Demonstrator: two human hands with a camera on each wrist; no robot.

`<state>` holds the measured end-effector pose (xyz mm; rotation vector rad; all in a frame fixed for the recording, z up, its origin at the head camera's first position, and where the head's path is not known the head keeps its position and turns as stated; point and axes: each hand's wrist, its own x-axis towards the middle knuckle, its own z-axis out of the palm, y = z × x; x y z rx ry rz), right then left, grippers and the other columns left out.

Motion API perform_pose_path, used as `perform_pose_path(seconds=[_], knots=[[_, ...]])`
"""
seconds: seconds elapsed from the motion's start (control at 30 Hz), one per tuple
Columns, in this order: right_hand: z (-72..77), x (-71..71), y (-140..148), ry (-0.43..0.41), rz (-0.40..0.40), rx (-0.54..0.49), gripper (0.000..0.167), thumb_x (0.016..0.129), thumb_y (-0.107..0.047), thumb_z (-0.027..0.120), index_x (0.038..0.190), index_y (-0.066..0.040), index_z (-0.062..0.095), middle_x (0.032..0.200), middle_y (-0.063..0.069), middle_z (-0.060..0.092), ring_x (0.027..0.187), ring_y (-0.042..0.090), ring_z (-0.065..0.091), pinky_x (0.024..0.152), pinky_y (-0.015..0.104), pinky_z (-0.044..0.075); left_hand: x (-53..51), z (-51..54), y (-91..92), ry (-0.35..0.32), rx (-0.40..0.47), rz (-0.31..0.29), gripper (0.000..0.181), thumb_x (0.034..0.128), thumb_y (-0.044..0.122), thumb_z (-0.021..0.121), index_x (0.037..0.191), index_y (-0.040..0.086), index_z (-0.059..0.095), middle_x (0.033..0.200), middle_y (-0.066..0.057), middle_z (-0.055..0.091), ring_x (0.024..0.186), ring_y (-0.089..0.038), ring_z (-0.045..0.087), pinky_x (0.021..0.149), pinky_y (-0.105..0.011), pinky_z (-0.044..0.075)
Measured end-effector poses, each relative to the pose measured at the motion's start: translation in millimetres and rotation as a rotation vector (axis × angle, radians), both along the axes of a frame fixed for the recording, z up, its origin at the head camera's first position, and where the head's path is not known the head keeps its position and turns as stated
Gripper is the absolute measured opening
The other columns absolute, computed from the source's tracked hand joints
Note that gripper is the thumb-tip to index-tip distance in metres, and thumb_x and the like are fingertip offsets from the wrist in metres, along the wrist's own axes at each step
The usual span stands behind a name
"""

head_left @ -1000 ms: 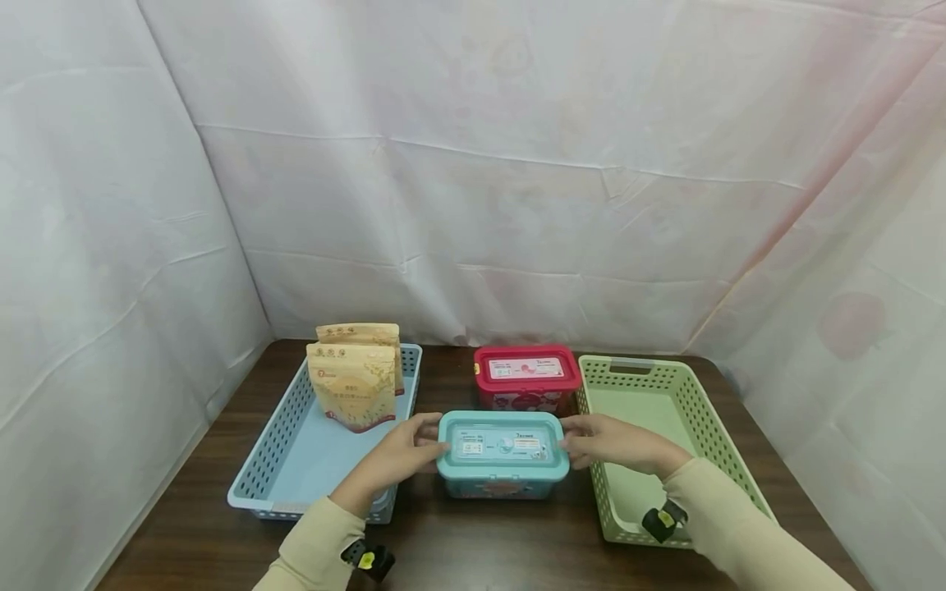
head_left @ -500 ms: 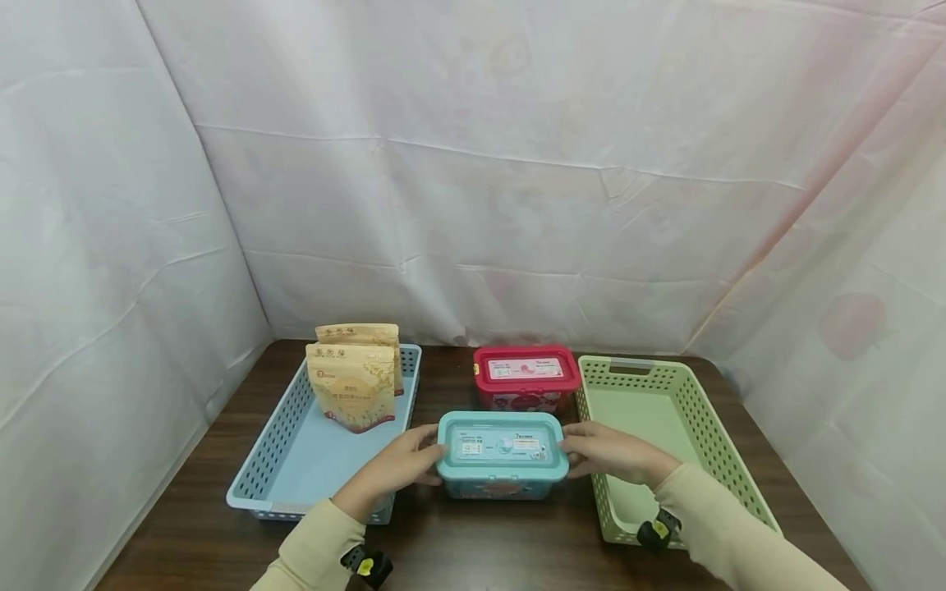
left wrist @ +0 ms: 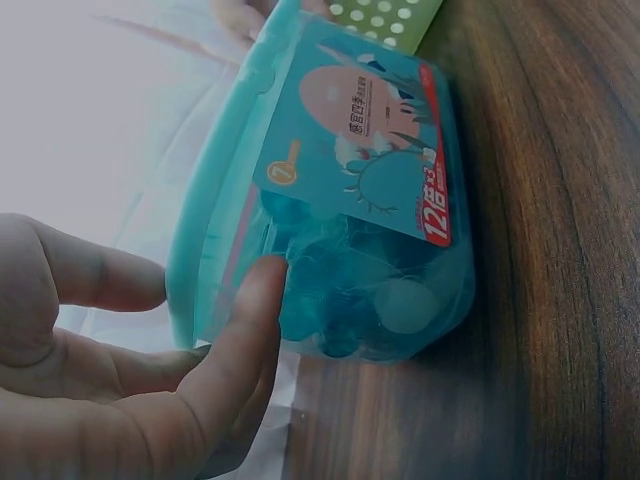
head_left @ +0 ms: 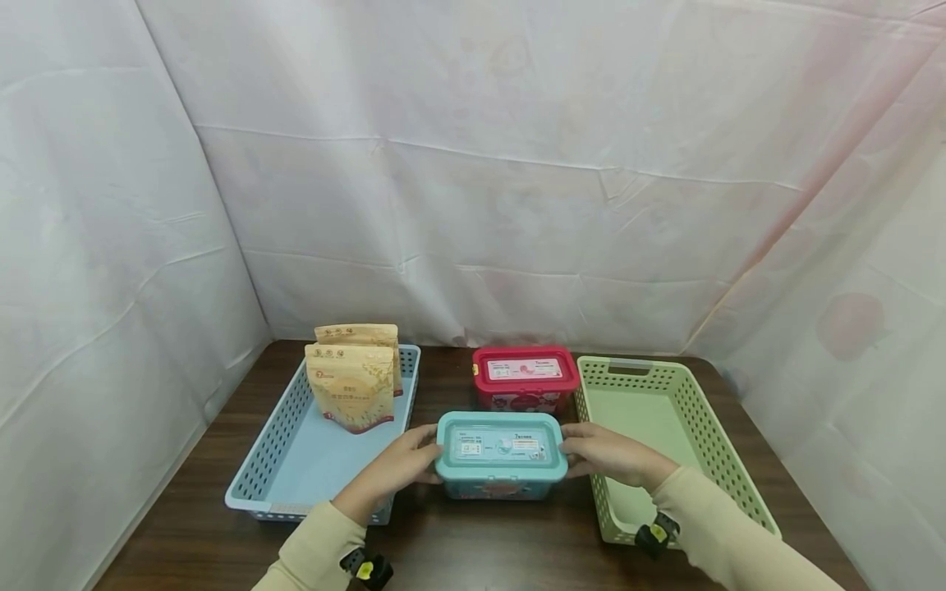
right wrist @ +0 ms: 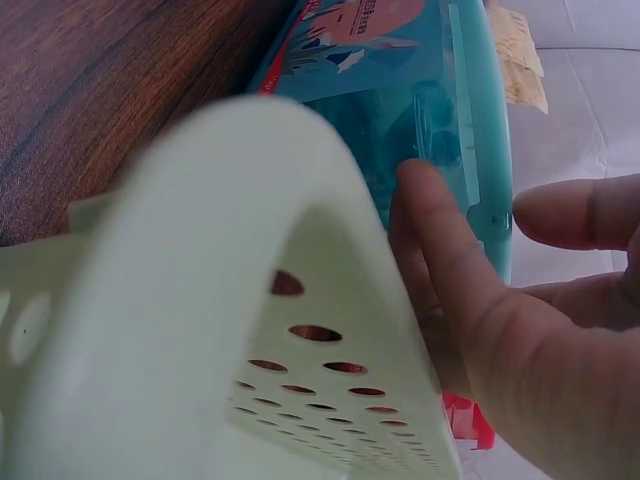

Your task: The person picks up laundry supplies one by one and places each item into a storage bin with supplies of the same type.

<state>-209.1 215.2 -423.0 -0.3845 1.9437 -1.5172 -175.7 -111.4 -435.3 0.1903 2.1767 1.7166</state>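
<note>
wood table [head_left: 480, 546]: hands [head_left: 399, 461] grip teal tub [head_left: 502, 484]; rounded contents [left wrist: 335, 310] show in left wrist view, not head view.

At the near left of the turquoise tub [head_left: 501, 486], a cream sleeve [head_left: 319, 540] bears a black wrist camera [head_left: 378, 573] with a yellow patch [head_left: 365, 570]; at the tub's near right, a matching sleeve [head_left: 720, 519] bears a second camera [head_left: 647, 540], likewise black with yellow.

the near tub [head_left: 499, 490] sits on the table [head_left: 484, 554] between my left hand [head_left: 397, 468] at nine o'clock and right hand [head_left: 612, 453] at three. beyond lie the left basket [head_left: 306, 476] at nine, two pouches [head_left: 351, 390] in its far end at ten, and the right basket [head_left: 639, 410] at three. the far tub [head_left: 526, 401] stands just past twelve.
</note>
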Motion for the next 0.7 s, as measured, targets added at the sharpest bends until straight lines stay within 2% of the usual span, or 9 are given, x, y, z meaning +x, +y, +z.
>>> perform_pose_path(seconds=[0.7], knots=[[0.0,-0.8,0.6,0.017,-0.029,0.031,0.047,0.105,-0.008,0.041,0.139,0.024,0.031,0.118,0.022,0.059,0.101,0.029,0.065,0.088,0.044,0.056,-3.4,2.2,-0.6,-0.041,0.023,0.034,0.052,0.1025,0.008,0.044,0.146,-0.018,0.032,0.13,-0.029,0.055,0.097,-0.029,0.067,0.078,-0.042,0.06]])
